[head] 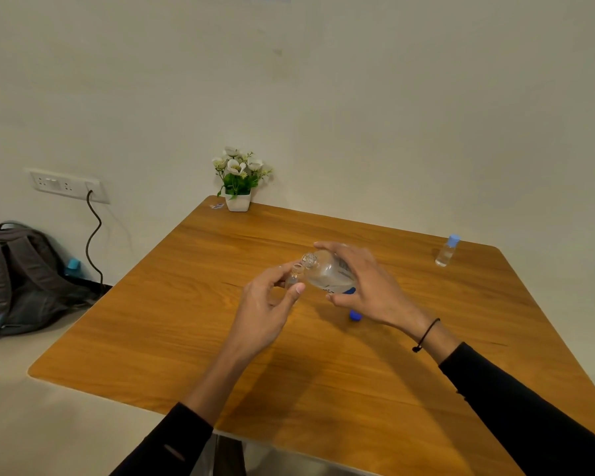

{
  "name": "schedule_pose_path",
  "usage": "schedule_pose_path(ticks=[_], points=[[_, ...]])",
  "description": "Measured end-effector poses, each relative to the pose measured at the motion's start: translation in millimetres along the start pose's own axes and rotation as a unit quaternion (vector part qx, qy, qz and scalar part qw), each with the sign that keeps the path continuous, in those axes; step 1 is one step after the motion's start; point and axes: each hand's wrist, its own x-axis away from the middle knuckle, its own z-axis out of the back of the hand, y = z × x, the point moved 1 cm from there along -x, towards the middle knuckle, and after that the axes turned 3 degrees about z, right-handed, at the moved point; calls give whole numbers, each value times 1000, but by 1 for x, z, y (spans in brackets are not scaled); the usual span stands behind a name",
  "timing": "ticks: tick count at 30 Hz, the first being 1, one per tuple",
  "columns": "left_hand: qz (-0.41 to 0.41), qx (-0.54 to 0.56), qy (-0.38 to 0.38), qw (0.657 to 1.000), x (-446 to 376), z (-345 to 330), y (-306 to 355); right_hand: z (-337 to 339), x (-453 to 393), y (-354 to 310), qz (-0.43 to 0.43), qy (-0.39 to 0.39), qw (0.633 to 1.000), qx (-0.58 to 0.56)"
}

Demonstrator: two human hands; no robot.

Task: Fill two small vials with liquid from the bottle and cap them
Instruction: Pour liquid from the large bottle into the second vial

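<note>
Wooden table (323,372) against a plain pale wall, seen from above by the person's head camera. Near the table's middle, the left hand (265,304) pinches a small open vial (294,274) between thumb and fingers, holding it upright above the tabletop, mouth up, no cap on it. The right hand (364,286) grips a clear bottle (327,273) from above, fingers and thumb curled round its body — bottle tipped over toward the left, its open threaded neck just beside and slightly above the vial's mouth. Clear liquid shows inside the bottle; whether any is flowing into the vial cannot be told. A blue cap (355,316) lies on the table just under the right hand, partly hidden by the palm. A black cord bracelet (426,334) sits on the right wrist; both arms wear black sleeves. Well apart, near the far right edge of the table, a second vial (447,250) stands upright with a light blue cap on and clear liquid inside. At the far left corner of the table sits a small white pot of white flowers (239,180), with a tiny sticker-like scrap just beside it — too small to read. Off the table on the left, a grey backpack (21,280) slumps against the wall, below a wall socket (67,185) with a dark cable hanging from it.
</note>
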Motion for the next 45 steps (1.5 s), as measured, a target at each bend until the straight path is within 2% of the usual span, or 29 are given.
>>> schedule_pose_path(ticks=[23, 45], points=[[-12, 9, 3, 1000, 1, -5, -1, 20, -1, -4, -1, -24, 993, 112], [-4, 16, -1, 1000, 2, -6, 0, 23, 2, -7, -12, -31, 997, 73]])
